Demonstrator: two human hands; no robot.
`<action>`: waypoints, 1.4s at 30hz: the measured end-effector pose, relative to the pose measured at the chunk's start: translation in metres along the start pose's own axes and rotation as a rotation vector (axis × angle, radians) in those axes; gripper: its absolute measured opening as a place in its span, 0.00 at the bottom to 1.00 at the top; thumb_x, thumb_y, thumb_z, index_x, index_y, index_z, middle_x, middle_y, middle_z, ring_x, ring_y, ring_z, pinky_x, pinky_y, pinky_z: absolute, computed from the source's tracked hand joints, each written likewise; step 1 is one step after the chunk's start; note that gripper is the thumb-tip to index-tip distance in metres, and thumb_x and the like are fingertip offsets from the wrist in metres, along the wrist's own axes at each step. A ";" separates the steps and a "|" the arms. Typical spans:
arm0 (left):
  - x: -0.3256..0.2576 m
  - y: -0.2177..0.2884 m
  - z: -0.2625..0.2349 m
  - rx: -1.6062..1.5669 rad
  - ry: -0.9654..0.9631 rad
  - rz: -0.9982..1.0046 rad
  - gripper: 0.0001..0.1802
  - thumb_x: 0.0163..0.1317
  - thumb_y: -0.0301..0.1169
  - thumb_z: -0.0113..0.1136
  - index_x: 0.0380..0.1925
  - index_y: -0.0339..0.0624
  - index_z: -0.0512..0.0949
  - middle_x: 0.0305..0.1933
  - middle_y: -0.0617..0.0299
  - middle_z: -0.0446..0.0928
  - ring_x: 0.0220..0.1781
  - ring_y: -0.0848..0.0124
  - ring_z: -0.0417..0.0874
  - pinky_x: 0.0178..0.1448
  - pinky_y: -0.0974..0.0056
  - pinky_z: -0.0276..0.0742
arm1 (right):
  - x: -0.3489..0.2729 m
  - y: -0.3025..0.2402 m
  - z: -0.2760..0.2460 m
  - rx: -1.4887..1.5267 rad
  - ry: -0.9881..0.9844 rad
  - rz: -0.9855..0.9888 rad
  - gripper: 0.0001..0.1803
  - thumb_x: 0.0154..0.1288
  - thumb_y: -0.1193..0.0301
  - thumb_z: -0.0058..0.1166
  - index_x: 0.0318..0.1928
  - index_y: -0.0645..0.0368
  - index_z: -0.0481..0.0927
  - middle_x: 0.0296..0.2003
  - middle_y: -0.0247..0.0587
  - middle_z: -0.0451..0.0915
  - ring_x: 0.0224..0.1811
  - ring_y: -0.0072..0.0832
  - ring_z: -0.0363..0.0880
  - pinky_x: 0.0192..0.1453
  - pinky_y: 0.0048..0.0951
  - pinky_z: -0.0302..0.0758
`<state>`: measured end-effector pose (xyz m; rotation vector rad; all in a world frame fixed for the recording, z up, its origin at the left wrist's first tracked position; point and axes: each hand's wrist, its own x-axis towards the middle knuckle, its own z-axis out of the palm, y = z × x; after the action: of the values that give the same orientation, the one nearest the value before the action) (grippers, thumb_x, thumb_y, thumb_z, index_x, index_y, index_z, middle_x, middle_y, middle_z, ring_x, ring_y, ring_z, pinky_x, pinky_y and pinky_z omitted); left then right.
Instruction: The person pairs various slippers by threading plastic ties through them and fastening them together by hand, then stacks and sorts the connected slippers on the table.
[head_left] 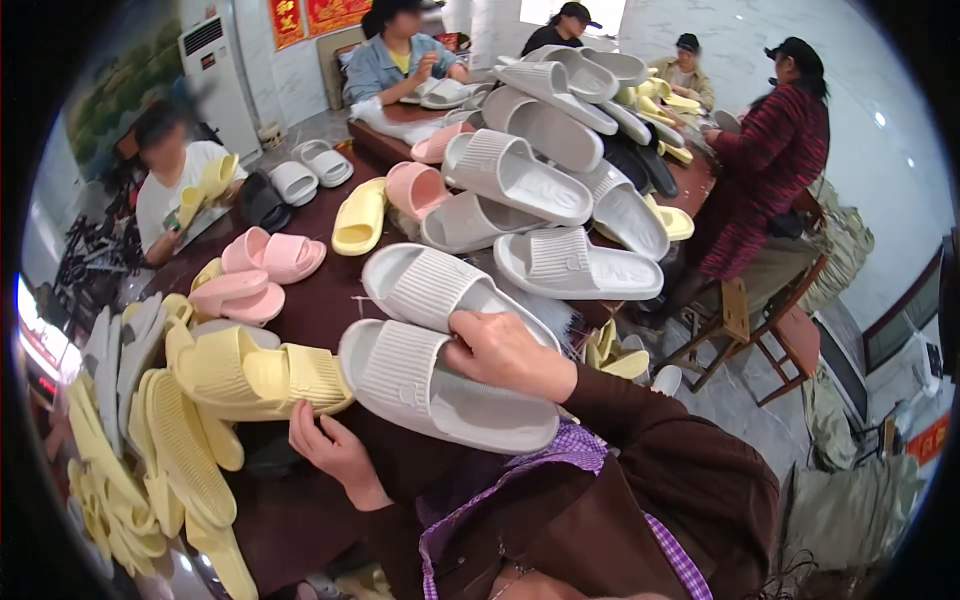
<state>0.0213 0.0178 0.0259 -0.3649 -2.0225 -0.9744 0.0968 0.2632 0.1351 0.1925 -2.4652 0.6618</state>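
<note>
My right hand point(515, 355) is closed on a pair of light grey slide slippers, its fingers at the inner edges where the two meet. The nearer grey slipper point(490, 405) lies sole down across the front of my body, and the farther grey slipper point(425, 285) rests beside it, toward the pile. My left hand point(340, 460) is empty, with its fingers apart and slightly bent. Its fingertips are at the near edge of a yellow slipper point(315, 375), though I cannot tell whether they press on it. That yellow slipper sits against another yellow slipper point(215, 368).
A tall heap of grey slippers point(515, 175) covers the dark red table point(310, 510) beyond my hands. Yellow and grey slippers point(185, 445) are stacked along the left edge. Pink slippers point(272, 255) lie farther left. Several people sit or stand around; wooden chairs point(785, 345) are at the right.
</note>
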 end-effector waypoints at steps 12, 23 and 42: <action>-0.002 0.009 0.002 0.001 -0.002 0.019 0.13 0.59 0.18 0.50 0.45 0.30 0.74 0.51 0.47 0.74 0.53 0.51 0.73 0.59 0.52 0.67 | 0.099 0.025 -0.087 -0.292 0.206 -0.382 0.10 0.50 0.72 0.58 0.31 0.63 0.73 0.29 0.48 0.74 0.30 0.47 0.75 0.32 0.41 0.73; -0.006 0.005 0.001 0.061 -0.025 0.062 0.15 0.57 0.17 0.50 0.45 0.29 0.74 0.52 0.46 0.73 0.54 0.50 0.72 0.59 0.51 0.66 | 0.152 0.207 -0.126 -0.827 0.205 -0.193 0.13 0.54 0.71 0.54 0.41 0.60 0.74 0.40 0.43 0.77 0.48 0.40 0.75 0.54 0.40 0.66; 0.042 0.211 0.195 -0.220 -0.667 0.919 0.49 0.32 0.46 0.77 0.61 0.59 0.68 0.73 0.45 0.50 0.72 0.38 0.50 0.66 0.31 0.50 | 0.146 0.248 -0.159 -0.859 0.145 -0.164 0.16 0.51 0.68 0.57 0.40 0.59 0.72 0.44 0.46 0.78 0.56 0.40 0.73 0.62 0.48 0.62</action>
<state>0.0038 0.2983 0.0982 -1.7375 -1.9167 -0.4925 -0.0135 0.5585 0.2278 0.0045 -2.3323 -0.4539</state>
